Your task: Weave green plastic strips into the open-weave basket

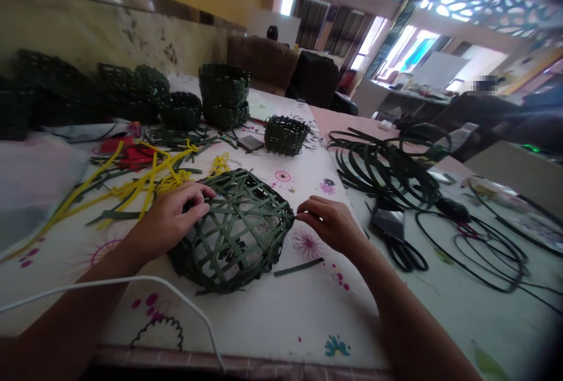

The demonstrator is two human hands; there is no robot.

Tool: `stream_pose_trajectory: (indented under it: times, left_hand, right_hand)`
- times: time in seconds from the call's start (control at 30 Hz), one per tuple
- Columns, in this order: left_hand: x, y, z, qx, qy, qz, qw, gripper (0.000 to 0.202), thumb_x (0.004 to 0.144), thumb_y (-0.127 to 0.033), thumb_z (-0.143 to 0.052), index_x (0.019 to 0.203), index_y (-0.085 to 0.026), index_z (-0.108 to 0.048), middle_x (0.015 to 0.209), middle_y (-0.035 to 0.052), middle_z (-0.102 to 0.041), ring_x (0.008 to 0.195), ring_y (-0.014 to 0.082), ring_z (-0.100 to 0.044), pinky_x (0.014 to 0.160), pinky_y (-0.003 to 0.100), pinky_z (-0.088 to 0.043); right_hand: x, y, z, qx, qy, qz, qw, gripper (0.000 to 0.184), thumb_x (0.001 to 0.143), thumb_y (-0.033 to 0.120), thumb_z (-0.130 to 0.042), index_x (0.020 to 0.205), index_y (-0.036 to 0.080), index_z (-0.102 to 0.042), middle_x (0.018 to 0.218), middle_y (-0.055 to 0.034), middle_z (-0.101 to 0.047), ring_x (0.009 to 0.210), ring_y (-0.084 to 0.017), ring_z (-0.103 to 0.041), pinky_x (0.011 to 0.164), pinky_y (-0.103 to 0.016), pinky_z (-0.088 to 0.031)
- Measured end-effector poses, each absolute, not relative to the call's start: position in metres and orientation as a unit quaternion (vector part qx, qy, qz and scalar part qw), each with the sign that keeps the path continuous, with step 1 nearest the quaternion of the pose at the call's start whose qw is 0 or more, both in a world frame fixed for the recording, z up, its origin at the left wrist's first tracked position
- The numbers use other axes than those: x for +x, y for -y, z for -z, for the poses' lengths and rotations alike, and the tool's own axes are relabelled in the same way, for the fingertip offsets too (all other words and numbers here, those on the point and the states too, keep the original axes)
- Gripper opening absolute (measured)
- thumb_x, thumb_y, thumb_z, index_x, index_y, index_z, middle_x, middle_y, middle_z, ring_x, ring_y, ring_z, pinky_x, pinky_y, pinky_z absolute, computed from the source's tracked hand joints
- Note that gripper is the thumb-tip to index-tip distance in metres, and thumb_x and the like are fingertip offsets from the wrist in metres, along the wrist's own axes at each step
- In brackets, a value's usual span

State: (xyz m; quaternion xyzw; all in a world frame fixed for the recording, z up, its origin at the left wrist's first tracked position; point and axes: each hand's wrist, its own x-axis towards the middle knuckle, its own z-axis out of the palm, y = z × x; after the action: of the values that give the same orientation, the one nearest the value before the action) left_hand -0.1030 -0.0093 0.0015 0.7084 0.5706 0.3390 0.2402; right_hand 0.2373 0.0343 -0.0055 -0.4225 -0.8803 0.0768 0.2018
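A long table under a white floral cloth (259, 316) runs away from me through a bright room, with a brown sofa (263, 61) beyond it and cut-pattern panels (479, 3) overhead. Right in front of me on the cloth sits an open-weave basket (233, 231) of dark green strips, domed side up and tilted slightly toward my right. My left hand (169, 223) is closed around its left side, fingers curled over the strips. My right hand (328, 225) is at the far right edge of the weave, thumb and fingertips (302, 210) pinched together on the strip ends there. A loose green strip (299, 267) lies just beside the basket, near my right wrist.

Left of my left hand, yellow pipe cleaners (145, 179) sprawl across the cloth, with red paper (127, 152) behind them. Farther along stand a small woven basket (285, 135) and a stack of two woven baskets (223, 95), with more dark baskets (132, 91) to the left. To my right, a heap of curled green strips (382, 167) lies beside a dark flat device (387, 223), and thin black strips (484, 252) loop across the table's right side.
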Motion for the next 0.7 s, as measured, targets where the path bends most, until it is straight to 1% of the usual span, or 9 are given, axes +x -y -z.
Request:
stream_pose_trajectory:
  times: [0.03,0.1,0.17,0.27,0.4,0.43,0.5,0.6,0.7]
  left_hand:
    - [-0.104,0.009,-0.001,0.706,-0.57,-0.345,0.24,0.026,0.085,-0.04,-0.055,0.069,-0.021,-0.049,0.111,0.007,-0.069,0.106,0.0265,-0.061,0.095,0.04,-0.044]
    - [-0.106,0.009,-0.001,0.703,-0.564,-0.355,0.249,0.026,0.084,-0.04,-0.058,0.069,-0.02,-0.052,0.109,0.0064,-0.069,0.105,0.0257,-0.062,0.096,0.039,-0.044]
    - [-0.108,0.009,-0.001,0.703,-0.553,-0.364,0.26,0.026,0.085,-0.041,-0.058,0.07,-0.02,-0.055,0.108,0.0059,-0.07,0.105,0.0249,-0.063,0.096,0.038,-0.045]
    - [-0.112,0.01,-0.001,0.708,-0.536,-0.379,0.26,0.028,0.089,-0.041,-0.055,0.072,-0.02,-0.061,0.106,0.0057,-0.07,0.106,0.0241,-0.063,0.097,0.037,-0.046]
    - [-0.118,0.008,-0.001,0.682,-0.544,-0.425,0.242,0.033,0.091,-0.042,-0.05,0.072,-0.019,-0.063,0.104,0.0069,-0.069,0.107,0.025,-0.061,0.102,0.04,-0.045]
    - [-0.12,0.007,-0.001,0.668,-0.554,-0.437,0.238,0.032,0.09,-0.042,-0.051,0.073,-0.019,-0.064,0.105,0.0073,-0.068,0.107,0.0253,-0.06,0.103,0.041,-0.043]
    - [-0.123,0.005,0.0,0.638,-0.576,-0.454,0.236,0.027,0.086,-0.043,-0.056,0.079,-0.018,-0.065,0.106,0.0074,-0.066,0.108,0.0258,-0.059,0.105,0.042,-0.041]
    - [-0.124,0.002,0.004,0.577,-0.593,-0.473,0.302,0.029,0.079,-0.043,-0.063,0.093,-0.018,-0.066,0.103,0.006,-0.066,0.103,0.0253,-0.059,0.1,0.041,-0.043]
    - [-0.124,0.001,0.007,0.503,-0.577,-0.481,0.428,0.035,0.074,-0.043,-0.068,0.099,-0.018,-0.066,0.1,0.0045,-0.066,0.095,0.0225,-0.06,0.087,0.035,-0.045]
  right_hand:
    - [0.238,-0.035,0.006,-0.422,0.879,-0.091,0.203,0.027,0.097,0.04,-0.057,0.102,0.018,-0.071,0.082,-0.0043,-0.071,0.067,-0.014,-0.062,0.064,-0.024,-0.041]
    - [0.238,-0.035,0.007,-0.427,0.875,-0.118,0.197,0.031,0.094,0.039,-0.061,0.117,0.019,-0.068,0.084,-0.004,-0.074,0.064,-0.014,-0.063,0.063,-0.024,-0.043]
    - [0.238,-0.035,0.008,-0.43,0.873,-0.139,0.184,0.034,0.094,0.037,-0.061,0.122,0.019,-0.068,0.086,-0.0042,-0.076,0.064,-0.015,-0.064,0.063,-0.025,-0.044]
    - [0.238,-0.035,0.01,-0.432,0.874,-0.131,0.181,0.032,0.095,0.035,-0.059,0.121,0.019,-0.07,0.089,-0.0057,-0.077,0.068,-0.017,-0.068,0.063,-0.025,-0.047]
    - [0.24,-0.034,0.013,-0.416,0.888,-0.089,0.173,0.029,0.097,0.034,-0.058,0.119,0.019,-0.07,0.101,-0.0072,-0.078,0.08,-0.019,-0.072,0.07,-0.028,-0.05]
    - [0.241,-0.034,0.013,-0.412,0.892,-0.079,0.17,0.029,0.097,0.034,-0.057,0.119,0.019,-0.069,0.101,-0.0072,-0.077,0.081,-0.019,-0.072,0.07,-0.028,-0.05]
    - [0.242,-0.035,0.014,-0.402,0.897,-0.044,0.179,0.03,0.098,0.035,-0.055,0.118,0.018,-0.069,0.095,-0.0076,-0.076,0.079,-0.02,-0.071,0.069,-0.03,-0.05]
    - [0.238,-0.035,0.008,-0.379,0.89,0.041,0.251,0.028,0.098,0.035,-0.055,0.112,0.017,-0.071,0.086,-0.0079,-0.07,0.079,-0.022,-0.065,0.072,-0.034,-0.05]
    - [0.222,-0.028,-0.005,-0.352,0.874,0.064,0.327,0.017,0.095,0.025,-0.06,0.106,0.018,-0.072,0.088,-0.0077,-0.067,0.083,-0.022,-0.06,0.077,-0.036,-0.049]
